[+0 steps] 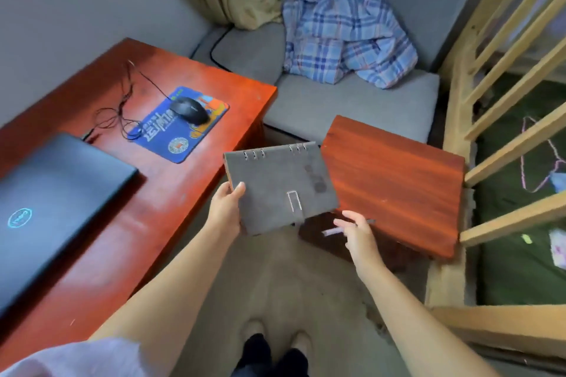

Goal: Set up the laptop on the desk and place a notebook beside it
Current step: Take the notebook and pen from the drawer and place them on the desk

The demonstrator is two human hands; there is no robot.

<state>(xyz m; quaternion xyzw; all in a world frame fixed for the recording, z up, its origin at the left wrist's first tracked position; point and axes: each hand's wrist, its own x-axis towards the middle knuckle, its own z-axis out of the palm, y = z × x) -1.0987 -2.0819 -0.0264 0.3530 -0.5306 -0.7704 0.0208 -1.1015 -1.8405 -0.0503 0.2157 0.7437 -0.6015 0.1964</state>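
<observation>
Left hand: the left hand (228, 208) grips the grey notebook (280, 188) at its left edge, thumb on the cover, remaining digits hidden beneath.
Right hand: the right hand (356, 231) pinches a pen (332, 231) between thumb and forefinger; it does not touch the notebook.
Notebook position: held in the air over the floor, between the desk (171, 180) and a low wooden stool (395, 187), ring binding away from the person, clasp toward them.
Grip rationale: an edge grip probably keeps the cover flat and ready to lay down; the pen is carried separately, likely to travel with it.
Laptop: the laptop (52, 205) lies shut on the desk's near left part, lid not yet raised.
Free area: bare desktop shows between the laptop and the mouse pad (180, 128), which carries the mouse (190, 109).
Task status: notebook not yet placed; laptop not yet opened.
</observation>
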